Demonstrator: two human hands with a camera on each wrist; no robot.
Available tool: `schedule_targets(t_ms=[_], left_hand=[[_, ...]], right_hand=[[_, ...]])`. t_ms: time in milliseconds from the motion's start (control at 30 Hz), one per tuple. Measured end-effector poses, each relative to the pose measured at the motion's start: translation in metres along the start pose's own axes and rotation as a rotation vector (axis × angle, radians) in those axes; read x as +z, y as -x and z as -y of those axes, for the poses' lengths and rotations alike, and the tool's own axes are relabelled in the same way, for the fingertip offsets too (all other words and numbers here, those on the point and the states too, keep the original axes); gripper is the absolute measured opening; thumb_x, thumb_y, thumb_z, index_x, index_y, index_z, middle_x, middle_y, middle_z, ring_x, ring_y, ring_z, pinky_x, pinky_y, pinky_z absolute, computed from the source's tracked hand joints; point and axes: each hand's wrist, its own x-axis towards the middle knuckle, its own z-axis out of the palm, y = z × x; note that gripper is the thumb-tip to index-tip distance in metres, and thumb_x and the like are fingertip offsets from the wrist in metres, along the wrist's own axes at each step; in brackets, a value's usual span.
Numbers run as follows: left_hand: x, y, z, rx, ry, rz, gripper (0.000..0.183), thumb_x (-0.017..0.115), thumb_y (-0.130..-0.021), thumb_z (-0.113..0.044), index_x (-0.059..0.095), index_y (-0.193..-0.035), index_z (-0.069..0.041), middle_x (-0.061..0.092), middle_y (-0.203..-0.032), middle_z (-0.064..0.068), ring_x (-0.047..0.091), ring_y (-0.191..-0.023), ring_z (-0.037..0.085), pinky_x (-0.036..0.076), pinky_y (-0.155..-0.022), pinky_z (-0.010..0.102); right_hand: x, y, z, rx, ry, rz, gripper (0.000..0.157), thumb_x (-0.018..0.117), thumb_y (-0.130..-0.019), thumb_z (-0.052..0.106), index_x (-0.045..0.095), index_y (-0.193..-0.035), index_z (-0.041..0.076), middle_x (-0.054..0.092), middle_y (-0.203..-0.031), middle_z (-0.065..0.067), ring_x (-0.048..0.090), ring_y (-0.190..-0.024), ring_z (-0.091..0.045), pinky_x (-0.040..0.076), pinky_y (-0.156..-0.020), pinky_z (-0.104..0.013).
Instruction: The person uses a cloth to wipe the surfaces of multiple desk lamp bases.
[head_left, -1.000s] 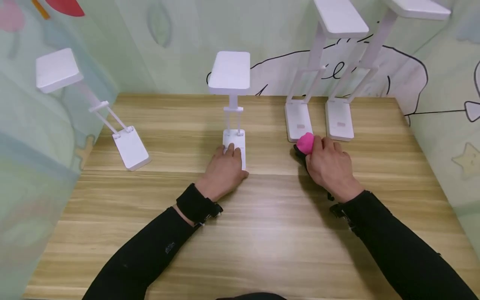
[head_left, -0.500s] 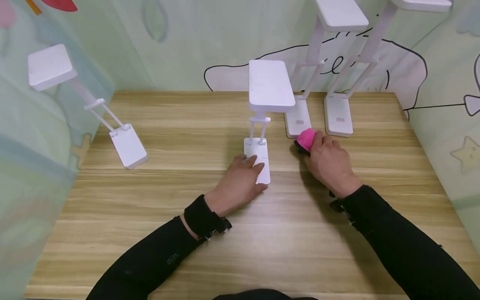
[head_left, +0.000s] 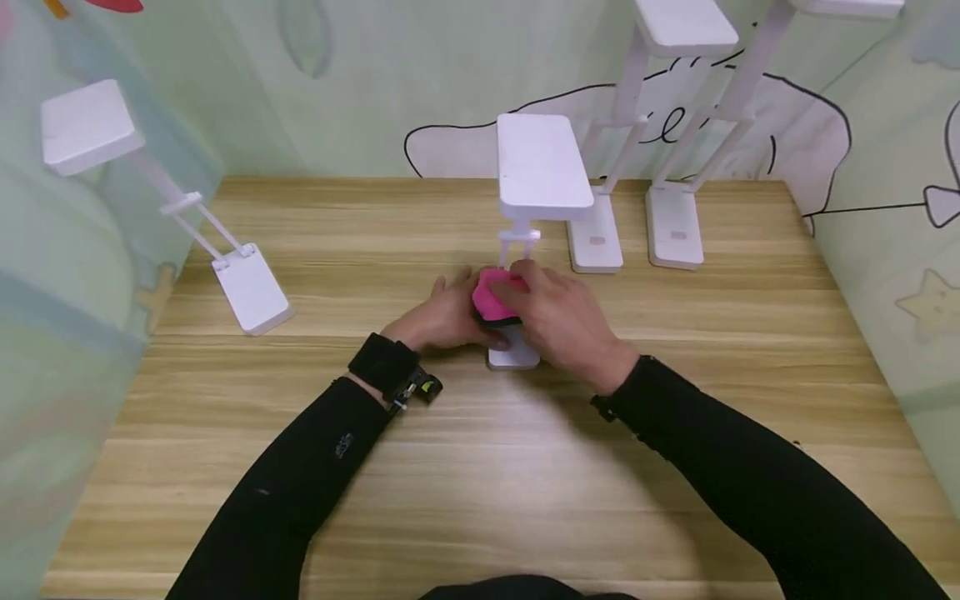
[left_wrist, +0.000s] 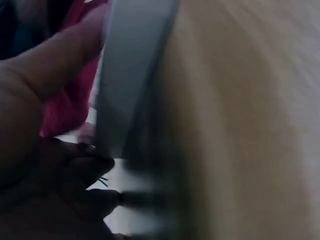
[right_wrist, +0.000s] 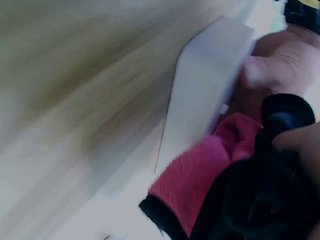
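Head view: half a second earlier the cloth (head_left: 493, 298) sat in the right hand (head_left: 566, 321) near the rear lamp (head_left: 596, 233); now the right fingers pinched it over the base (head_left: 514, 357) of the lamp (head_left: 543, 162). The left hand (head_left: 450, 317) had shifted from atop the base to its left side, thumb near the front, fingers pointing back behind the cloth. The lamp's position looked unchanged over that interval, its head beyond both sets of fingers. Side lamp (head_left: 252, 287) stood well left of the left fingers. Left wrist view: thumb reached to the base's edge, fingertips separated past its end, pink cloth between thumb and fingers; whether the left fingers closed round the base, could not tell. Right wrist view, blurred: cloth, pink with black edging, bunched at the right fingers and against or just beside the base; left thumb at the edge opposite. Judgement: cloth and lamp brought together, with the left hand apparently steadying the base and the right working the cloth.
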Motion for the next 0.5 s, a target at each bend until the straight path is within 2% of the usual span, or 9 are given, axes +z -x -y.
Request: schedule_targets(t_ms=[67,133,267,333,500], left_hand=[[0.001,-0.001,-0.001,-0.008,-0.007,0.001,0.108,0.079,-0.058,-0.058,0.027,-0.145,-0.023,0.038,-0.149,0.001,0.009,-0.144,0.035,-0.001,-0.112,0.062],[0.000,-0.001,-0.003,-0.017,-0.025,-0.004,0.109,0.079,-0.059,-0.057,0.025,-0.146,-0.020,0.038,-0.148,0.003,0.010,-0.144,0.033,0.000,-0.113,0.061],[0.000,-0.003,-0.008,-0.024,-0.055,0.011,0.113,0.077,-0.060,-0.059,0.020,-0.148,-0.016,0.034,-0.150,0.008,0.010,-0.145,0.030,0.001,-0.114,0.059],[-0.001,-0.003,-0.009,-0.027,-0.062,0.020,0.113,0.076,-0.061,-0.059,0.018,-0.148,-0.017,0.032,-0.151,0.008,0.010,-0.145,0.029,0.001,-0.114,0.058],[-0.001,-0.003,-0.010,-0.019,-0.048,0.027,0.116,0.078,-0.060,-0.058,0.016,-0.149,-0.017,0.031,-0.153,0.006,0.009,-0.145,0.030,0.000,-0.114,0.059]], right_hand=[[0.004,-0.005,0.001,-0.003,0.044,0.027,0.028,0.050,-0.089,0.004,0.068,-0.110,0.005,0.058,-0.107,-0.018,0.059,-0.075,-0.028,0.056,-0.061,-0.039],[0.004,-0.005,-0.001,0.014,0.070,0.078,0.029,0.049,-0.088,0.003,0.069,-0.109,0.005,0.059,-0.102,-0.018,0.058,-0.071,-0.028,0.055,-0.058,-0.038],[-0.007,0.002,-0.008,0.111,0.038,0.184,0.033,0.060,-0.076,0.001,0.070,-0.106,0.010,0.057,-0.092,-0.015,0.055,-0.068,-0.024,0.054,-0.057,-0.037],[-0.011,0.002,-0.010,0.125,0.016,0.200,0.036,0.063,-0.073,0.002,0.070,-0.107,0.013,0.058,-0.091,-0.013,0.055,-0.069,-0.023,0.054,-0.057,-0.037],[-0.007,-0.009,-0.005,0.024,-0.064,0.191,0.030,0.064,-0.080,0.012,0.069,-0.110,0.012,0.062,-0.105,-0.013,0.063,-0.086,-0.027,0.056,-0.071,-0.040]])
